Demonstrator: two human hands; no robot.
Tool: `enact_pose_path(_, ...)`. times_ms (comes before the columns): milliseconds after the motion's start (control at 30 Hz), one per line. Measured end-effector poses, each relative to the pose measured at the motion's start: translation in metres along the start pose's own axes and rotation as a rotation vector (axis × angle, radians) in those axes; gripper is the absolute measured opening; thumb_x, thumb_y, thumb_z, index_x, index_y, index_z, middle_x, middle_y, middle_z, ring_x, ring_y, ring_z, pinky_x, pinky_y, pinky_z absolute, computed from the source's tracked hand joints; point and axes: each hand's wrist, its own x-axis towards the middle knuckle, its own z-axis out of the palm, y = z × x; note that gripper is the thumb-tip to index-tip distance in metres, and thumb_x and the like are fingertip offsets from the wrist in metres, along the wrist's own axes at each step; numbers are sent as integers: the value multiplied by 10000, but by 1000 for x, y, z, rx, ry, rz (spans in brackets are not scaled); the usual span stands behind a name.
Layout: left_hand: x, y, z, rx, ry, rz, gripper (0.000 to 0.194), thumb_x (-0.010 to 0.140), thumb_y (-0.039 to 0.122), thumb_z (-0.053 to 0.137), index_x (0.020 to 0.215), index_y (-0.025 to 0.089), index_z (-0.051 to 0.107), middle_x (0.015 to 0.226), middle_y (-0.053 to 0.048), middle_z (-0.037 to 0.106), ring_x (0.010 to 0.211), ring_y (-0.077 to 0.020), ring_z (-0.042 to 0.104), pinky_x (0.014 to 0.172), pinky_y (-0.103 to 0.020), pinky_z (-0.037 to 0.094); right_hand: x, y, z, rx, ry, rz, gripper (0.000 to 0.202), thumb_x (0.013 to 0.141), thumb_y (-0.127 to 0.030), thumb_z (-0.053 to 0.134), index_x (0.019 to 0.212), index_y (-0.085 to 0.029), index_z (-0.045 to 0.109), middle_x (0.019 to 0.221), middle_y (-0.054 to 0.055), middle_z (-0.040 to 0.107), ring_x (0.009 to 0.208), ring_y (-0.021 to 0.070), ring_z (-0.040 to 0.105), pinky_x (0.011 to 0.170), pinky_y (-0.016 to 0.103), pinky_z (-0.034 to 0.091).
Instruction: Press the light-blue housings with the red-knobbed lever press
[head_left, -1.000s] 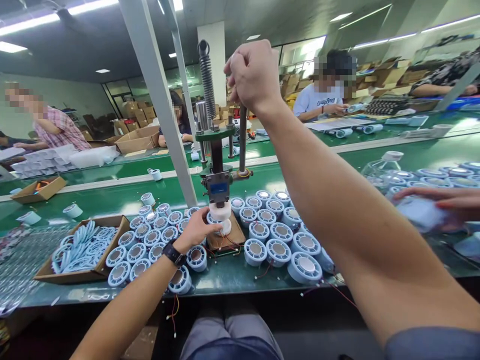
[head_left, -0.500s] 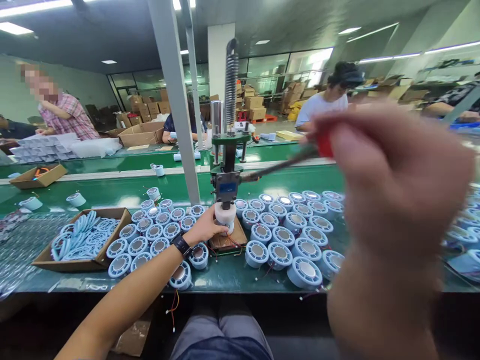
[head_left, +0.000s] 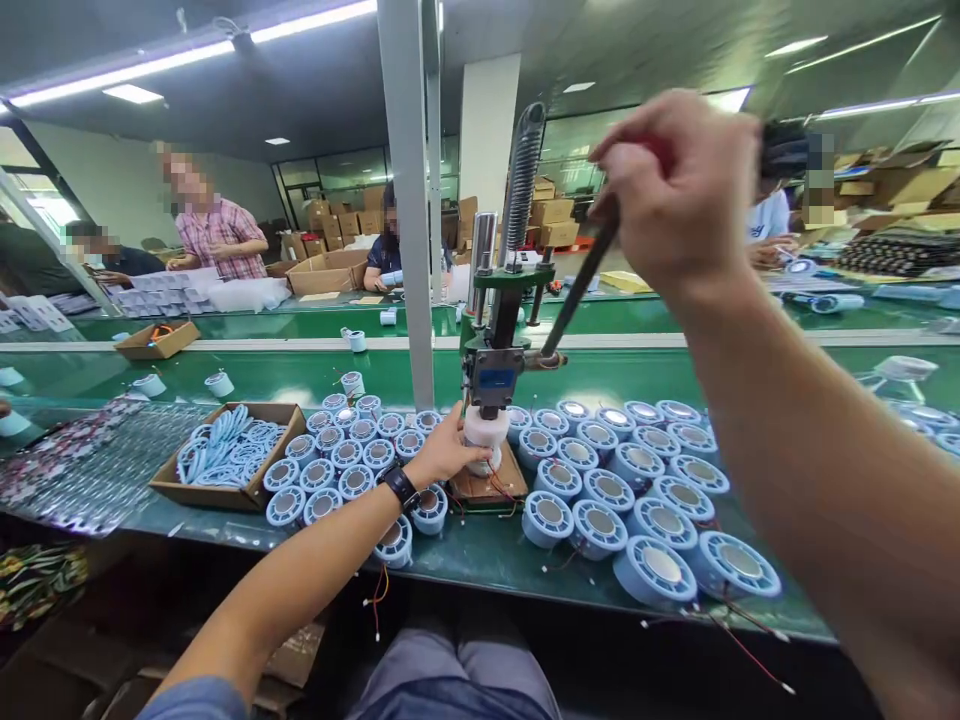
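Note:
My right hand (head_left: pixel 671 185) is wrapped round the red-gripped end of the lever (head_left: pixel 581 290) of a hand press (head_left: pixel 496 370). The lever slants steeply up to the right of the press. Under the press ram sits a white cylindrical part (head_left: pixel 486 430), upright on a brown base plate (head_left: pixel 510 485). My left hand (head_left: pixel 444 450) grips this part from the left, thumb across its front; the fingertips behind are hidden. Thin red wires come out below the part. Round blue housings (head_left: pixel 600 525) with silver discs on top stand on both sides of the press.
A cardboard box (head_left: pixel 225 490) of light-blue rings lies at left, beside clear plastic sheeting (head_left: pixel 97 470). A grey post (head_left: pixel 411 200) rises behind the housings. Beyond runs a green conveyor (head_left: pixel 315 365) with a few blue parts. Several co-workers sit or stand across it.
My right hand has swung the lever up and away from me, from nearly level to steep. My left hand stays on the white part. The view has turned left.

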Motion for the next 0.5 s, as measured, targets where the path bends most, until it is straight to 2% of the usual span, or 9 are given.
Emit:
enact_pose_path(67, -14, 10, -3, 153, 19, 24, 695, 635, 81, 762, 1286, 164, 534, 1261, -104, 646, 1160, -268, 596, 1047, -430, 436, 30, 8, 21, -6, -106, 85, 502, 927, -280, 232, 1107, -63, 647, 1065, 38, 652, 1013, 81, 642, 842, 243, 454)
enact_pose_path(167, -53, 23, -3, 454, 11, 41, 611, 682, 140, 744, 1266, 167, 568, 1239, -98, 648, 1131, -283, 596, 1031, -448, 456, 44, 15, 39, -19, -145, 106, 351, 945, -265, 340, 1097, -168, 642, 1117, 5, 668, 1029, 53, 583, 927, 243, 486)
enact_pose_path(233, -85, 27, 3, 612, -51, 57, 586, 719, 161, 716, 1282, 158, 558, 1247, -107, 633, 1151, -284, 580, 1042, -446, 459, 44, 15, 37, -50, -153, 97, 383, 964, -264, 313, 1162, -190, 632, 1139, -4, 649, 1116, 73, 564, 1004, 279, 456)
enact_pose_path(300, -113, 23, 12, 741, -127, 103, 601, 754, 173, 688, 1331, 150, 520, 1280, -118, 603, 1198, -278, 552, 1093, -447, 431, 37, 12, 29, -113, -187, 88, 435, 975, -261, 321, 1338, -164, 540, 1249, 26, 588, 1236, 125, 508, 1090, 346, 383)
enact_pose_path(367, -131, 14, 23, 877, -153, 159, 629, 783, 186, 664, 1381, 135, 474, 1317, -136, 571, 1255, -289, 516, 1165, -486, 352, 15, 3, 18, -159, -178, 77, 497, 968, -254, 383, 1450, -139, 419, 1389, 83, 477, 1333, 176, 415, 1157, 391, 303)
enact_pose_path(400, -137, 9, 27, 949, -142, 180, 633, 796, 196, 653, 1394, 124, 460, 1336, -149, 556, 1290, -307, 489, 1187, -519, 310, -5, -3, 13, -148, -151, 62, 517, 961, -246, 414, 1469, -150, 393, 1427, 98, 438, 1359, 187, 381, 1176, 398, 287)
enact_pose_path(433, -140, 4, 30, 1015, -116, 197, 627, 809, 210, 645, 1399, 115, 455, 1365, -163, 535, 1331, -328, 451, 1197, -552, 277, -32, -10, 11, -107, -112, 36, 517, 952, -240, 435, 1464, -178, 399, 1435, 99, 432, 1364, 191, 380, 1182, 402, 302)
enact_pose_path(500, -146, -4, 32, 1117, -37, 220, 614, 839, 238, 623, 1412, 110, 445, 1456, -183, 460, 1416, -361, 345, 1192, -585, 262, -104, -23, 12, 28, -63, -21, 463, 948, -238, 442, 1411, -258, 446, 1365, 74, 513, 1308, 193, 460, 1132, 420, 406)
